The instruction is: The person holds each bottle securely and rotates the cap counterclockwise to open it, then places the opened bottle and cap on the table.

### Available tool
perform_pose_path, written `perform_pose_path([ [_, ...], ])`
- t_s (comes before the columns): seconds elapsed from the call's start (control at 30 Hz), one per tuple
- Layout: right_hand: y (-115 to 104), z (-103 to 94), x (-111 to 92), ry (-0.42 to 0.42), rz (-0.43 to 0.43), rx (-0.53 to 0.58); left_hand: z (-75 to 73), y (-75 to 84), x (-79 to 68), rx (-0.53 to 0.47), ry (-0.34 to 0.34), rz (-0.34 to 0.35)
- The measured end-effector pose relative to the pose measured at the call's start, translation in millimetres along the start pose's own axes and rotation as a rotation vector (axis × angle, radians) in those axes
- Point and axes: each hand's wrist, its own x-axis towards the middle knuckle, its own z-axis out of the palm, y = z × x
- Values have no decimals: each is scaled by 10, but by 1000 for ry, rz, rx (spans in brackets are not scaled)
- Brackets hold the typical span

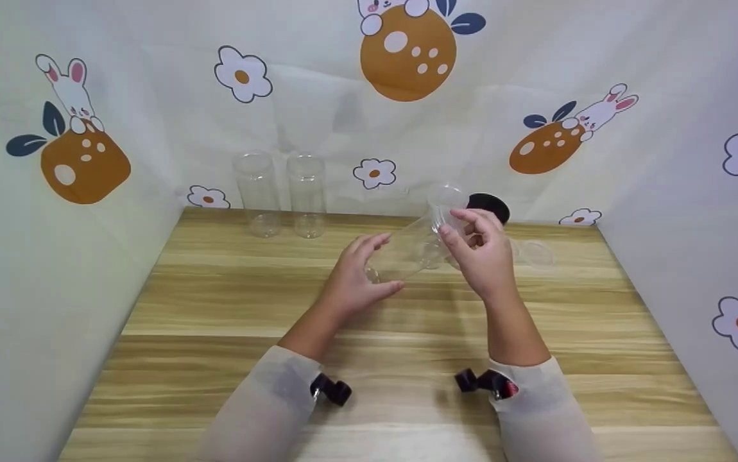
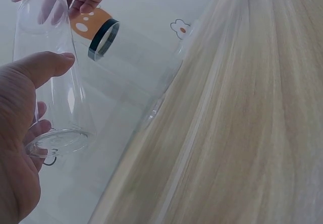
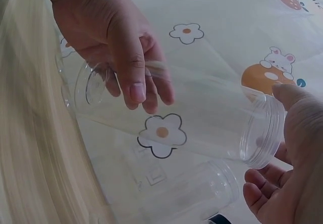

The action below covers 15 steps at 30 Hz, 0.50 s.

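A clear plastic jar [image 1: 401,250] is held tilted above the table, its ringed mouth end [image 3: 262,130] up and to the right. My left hand [image 1: 359,276] grips its lower part, thumb on one side and fingers on the other; the round base [image 2: 60,141] shows beside the fingers in the left wrist view. Around the mouth end, my right hand [image 1: 488,253] has its thumb and curled fingers on opposite sides of the rim. Whether a clear lid sits on that rim, I cannot tell. Part of the right fingers shows through the plastic in the left wrist view.
Two clear jars [image 1: 257,192] stand upright at the back left. Behind my right hand are another clear jar [image 1: 447,194] and a black round top [image 1: 489,206], partly hidden. Clear discs [image 1: 538,255] lie to the right. Printed cloth walls [image 1: 317,115] enclose the wooden table [image 1: 228,308].
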Motion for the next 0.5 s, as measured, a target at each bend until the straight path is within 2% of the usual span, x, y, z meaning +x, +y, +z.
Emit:
perform_pose_path([
  [0.3, -13, 14, -28, -65, -87, 145, -3, 10, 0, 6, -6, -16],
  [0.5, -11, 20, -26, -73, -127, 162, 2, 3, 4, 8, -9, -19],
])
